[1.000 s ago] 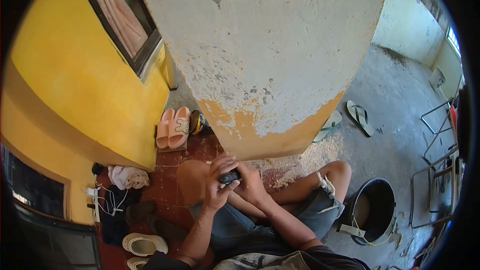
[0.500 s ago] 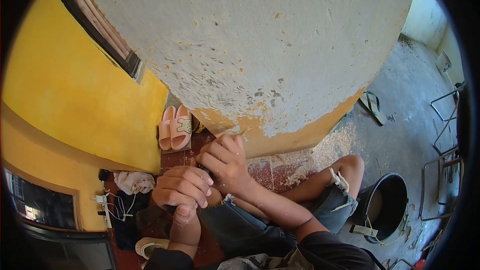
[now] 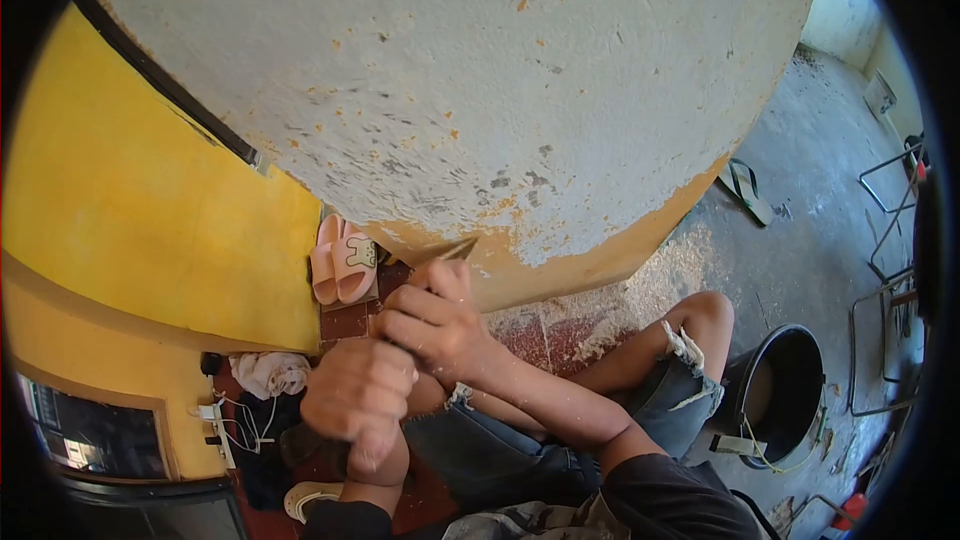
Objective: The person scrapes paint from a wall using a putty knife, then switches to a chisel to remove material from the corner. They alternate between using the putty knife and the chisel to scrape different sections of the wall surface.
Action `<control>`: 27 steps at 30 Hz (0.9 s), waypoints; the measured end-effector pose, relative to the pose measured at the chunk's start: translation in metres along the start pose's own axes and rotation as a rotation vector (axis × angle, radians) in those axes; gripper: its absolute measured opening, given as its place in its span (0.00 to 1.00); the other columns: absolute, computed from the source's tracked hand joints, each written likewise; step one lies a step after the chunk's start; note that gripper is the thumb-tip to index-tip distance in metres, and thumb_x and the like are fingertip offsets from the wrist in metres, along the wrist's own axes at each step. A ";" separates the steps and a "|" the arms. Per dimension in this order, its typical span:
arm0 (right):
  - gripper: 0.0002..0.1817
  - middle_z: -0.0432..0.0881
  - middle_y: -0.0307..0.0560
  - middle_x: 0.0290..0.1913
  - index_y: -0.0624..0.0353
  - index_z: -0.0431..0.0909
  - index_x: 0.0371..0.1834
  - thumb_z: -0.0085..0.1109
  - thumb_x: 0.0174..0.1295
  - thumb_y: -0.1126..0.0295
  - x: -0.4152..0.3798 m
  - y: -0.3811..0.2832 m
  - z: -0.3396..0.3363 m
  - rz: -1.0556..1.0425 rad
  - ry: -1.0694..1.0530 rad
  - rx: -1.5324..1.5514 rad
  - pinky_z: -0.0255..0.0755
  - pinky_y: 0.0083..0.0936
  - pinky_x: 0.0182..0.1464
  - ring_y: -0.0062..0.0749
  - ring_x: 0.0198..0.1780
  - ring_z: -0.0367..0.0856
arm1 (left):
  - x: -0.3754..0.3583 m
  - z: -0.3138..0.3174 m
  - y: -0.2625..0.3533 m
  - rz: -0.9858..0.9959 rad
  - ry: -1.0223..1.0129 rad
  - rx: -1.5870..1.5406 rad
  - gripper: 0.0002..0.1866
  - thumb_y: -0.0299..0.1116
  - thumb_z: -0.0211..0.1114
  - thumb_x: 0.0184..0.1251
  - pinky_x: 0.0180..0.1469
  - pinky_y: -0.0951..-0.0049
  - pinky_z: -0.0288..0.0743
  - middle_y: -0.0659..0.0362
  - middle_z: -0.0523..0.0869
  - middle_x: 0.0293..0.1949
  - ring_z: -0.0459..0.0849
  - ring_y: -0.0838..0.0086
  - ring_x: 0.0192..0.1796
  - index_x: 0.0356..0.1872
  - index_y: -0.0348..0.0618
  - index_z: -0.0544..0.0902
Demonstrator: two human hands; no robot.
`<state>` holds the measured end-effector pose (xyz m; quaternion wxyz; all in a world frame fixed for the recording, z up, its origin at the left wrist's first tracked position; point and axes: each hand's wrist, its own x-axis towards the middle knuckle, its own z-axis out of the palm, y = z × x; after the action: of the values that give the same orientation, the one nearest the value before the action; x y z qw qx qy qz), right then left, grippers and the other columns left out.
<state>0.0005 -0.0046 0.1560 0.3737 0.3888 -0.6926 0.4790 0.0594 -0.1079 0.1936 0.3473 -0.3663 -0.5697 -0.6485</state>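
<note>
Both my hands are closed, one behind the other, in front of a wall (image 3: 560, 120) with flaking whitish paint. My right hand (image 3: 435, 322) is wrapped round a scraper, whose thin metal blade (image 3: 458, 250) sticks out past the fingers close to the wall's lower, ochre part. Slightly blurred, my left hand (image 3: 360, 390) grips lower down, behind the right hand. The handle is mostly hidden by my fingers, though a dark bit shows between the hands. Scraped patches and small orange spots mark the wall above the blade.
Paint flakes (image 3: 660, 280) lie along the wall's foot. A black bucket (image 3: 728, 390) stands right of my knee. Pink slippers (image 3: 343, 258) sit left of the wall corner, and a flip-flop (image 3: 745, 192) lies on the grey floor. White cables (image 3: 245, 420) run at the left.
The blade now shows beyond my right hand, near the wall. My right hand has shifted slightly left, and my left hand has tilted and moved. The view has shifted a little.
</note>
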 end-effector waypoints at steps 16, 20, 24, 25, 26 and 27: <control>0.07 0.78 0.30 0.33 0.48 0.81 0.29 0.65 0.46 0.66 0.000 -0.006 -0.008 -0.021 -0.005 -0.004 0.58 0.32 0.42 0.31 0.37 0.70 | 0.012 0.000 -0.007 0.211 -0.177 -0.109 0.17 0.31 0.60 0.59 0.22 0.65 0.76 0.59 0.74 0.13 0.73 0.68 0.14 0.12 0.42 0.70; 0.06 0.76 0.31 0.32 0.47 0.82 0.30 0.64 0.47 0.66 -0.004 0.008 -0.004 0.078 -0.049 -0.008 0.57 0.33 0.42 0.32 0.38 0.70 | -0.004 -0.003 -0.017 -0.042 0.074 -0.224 0.17 0.31 0.61 0.58 0.24 0.67 0.77 0.59 0.74 0.14 0.74 0.68 0.15 0.11 0.42 0.70; 0.07 0.77 0.31 0.32 0.47 0.82 0.31 0.63 0.47 0.65 -0.007 0.003 -0.010 0.011 -0.071 -0.022 0.58 0.33 0.44 0.33 0.39 0.70 | 0.010 0.008 -0.012 0.192 -0.131 -0.169 0.20 0.34 0.59 0.58 0.20 0.66 0.69 0.61 0.68 0.10 0.67 0.71 0.11 0.09 0.49 0.63; 0.07 0.78 0.31 0.33 0.47 0.82 0.31 0.63 0.47 0.65 -0.008 0.010 -0.006 0.078 -0.051 0.041 0.58 0.33 0.44 0.33 0.38 0.71 | 0.008 0.005 -0.017 0.101 -0.058 -0.163 0.20 0.33 0.59 0.58 0.19 0.67 0.71 0.62 0.69 0.09 0.68 0.71 0.11 0.09 0.49 0.64; 0.07 0.78 0.31 0.33 0.47 0.82 0.31 0.63 0.47 0.65 -0.007 0.007 -0.004 0.075 -0.049 0.045 0.58 0.33 0.44 0.33 0.38 0.71 | 0.006 0.001 -0.022 0.012 0.012 -0.158 0.20 0.33 0.59 0.58 0.19 0.68 0.73 0.62 0.70 0.09 0.69 0.71 0.11 0.09 0.49 0.64; 0.08 0.78 0.31 0.33 0.47 0.82 0.31 0.63 0.46 0.65 -0.005 0.007 -0.004 0.062 -0.036 0.018 0.59 0.33 0.44 0.33 0.38 0.71 | 0.010 0.002 -0.019 0.009 0.002 -0.153 0.19 0.33 0.59 0.58 0.19 0.68 0.72 0.62 0.70 0.09 0.69 0.71 0.11 0.09 0.48 0.64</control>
<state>-0.0032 0.0017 0.1495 0.3427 0.3789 -0.7067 0.4894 0.0384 -0.1045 0.1932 0.3215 -0.3938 -0.5166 -0.6890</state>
